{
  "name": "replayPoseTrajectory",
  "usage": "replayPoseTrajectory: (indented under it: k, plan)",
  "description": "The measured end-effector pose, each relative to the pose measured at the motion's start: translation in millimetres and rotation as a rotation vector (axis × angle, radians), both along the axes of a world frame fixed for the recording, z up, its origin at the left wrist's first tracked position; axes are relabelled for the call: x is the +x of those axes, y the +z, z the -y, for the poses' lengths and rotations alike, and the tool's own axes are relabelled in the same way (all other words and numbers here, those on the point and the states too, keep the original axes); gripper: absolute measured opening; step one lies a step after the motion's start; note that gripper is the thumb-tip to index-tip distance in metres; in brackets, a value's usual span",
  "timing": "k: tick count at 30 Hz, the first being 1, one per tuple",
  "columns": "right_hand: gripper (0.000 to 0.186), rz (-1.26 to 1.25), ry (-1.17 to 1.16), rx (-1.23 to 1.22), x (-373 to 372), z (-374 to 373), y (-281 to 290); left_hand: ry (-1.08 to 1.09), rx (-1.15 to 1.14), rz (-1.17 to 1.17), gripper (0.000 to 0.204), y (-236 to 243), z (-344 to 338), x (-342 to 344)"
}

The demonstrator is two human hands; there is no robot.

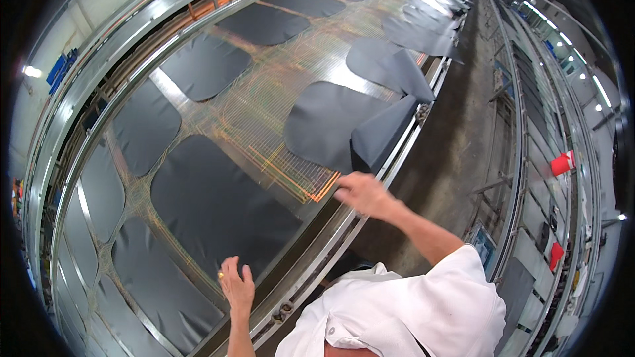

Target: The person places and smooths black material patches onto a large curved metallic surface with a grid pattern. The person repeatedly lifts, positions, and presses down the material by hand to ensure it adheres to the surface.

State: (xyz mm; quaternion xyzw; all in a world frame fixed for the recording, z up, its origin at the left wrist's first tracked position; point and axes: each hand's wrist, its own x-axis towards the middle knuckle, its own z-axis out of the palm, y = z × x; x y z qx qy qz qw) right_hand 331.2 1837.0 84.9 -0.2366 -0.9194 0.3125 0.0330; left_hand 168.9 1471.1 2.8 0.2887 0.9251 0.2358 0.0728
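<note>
A worker in a white short-sleeved shirt (423, 311) leans over a long conveyor table (311, 251) whose mesh bed is marked with crossing orange, green and yellow lines. The left hand (237, 285) rests flat on the near edge of a large dark-grey cut sheet (218, 205), fingers held together and pointing up the table, a ring showing on one finger. The right hand (360, 192) reaches across to the near rim of the table, fingers curled down at the lower edge of a second dark sheet (324, 122); whether they actually pinch that sheet cannot be told from this angle. A folded flap (383, 132) of that second sheet droops over the table's metal side rail (403, 152), just above the right hand.

More rounded dark sheets lie in rows along the bed, running well away toward the far end, one of them (390, 66) likewise turned over at the rail. To the worker's right a bare concrete aisle (456, 139) separates the table from a tall metal rack (536, 178), where a red cup (562, 162) hangs beside it. Strip lights glare along the ceiling on the right.
</note>
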Motion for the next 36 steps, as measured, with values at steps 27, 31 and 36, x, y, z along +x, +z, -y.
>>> replayPoseTrajectory:
  k: [27, 31, 36]
  plan:
    - [0.034, -0.114, -0.337, -1.089, 82.6, -414.4, -29.3, 0.439, 0.963, 1.992, 0.036, 4.5, -369.6, 122.4]
    - [0.054, -0.196, -0.368, -1.252, 81.7, -405.9, 19.6, 0.553, 1.091, 1.918, 0.054, 43.2, -387.7, 119.1]
    - [0.023, -0.170, -0.204, -0.777, 102.7, -389.8, 22.9, 0.484, 0.790, 1.619, 0.017, 28.1, -387.5, 133.9]
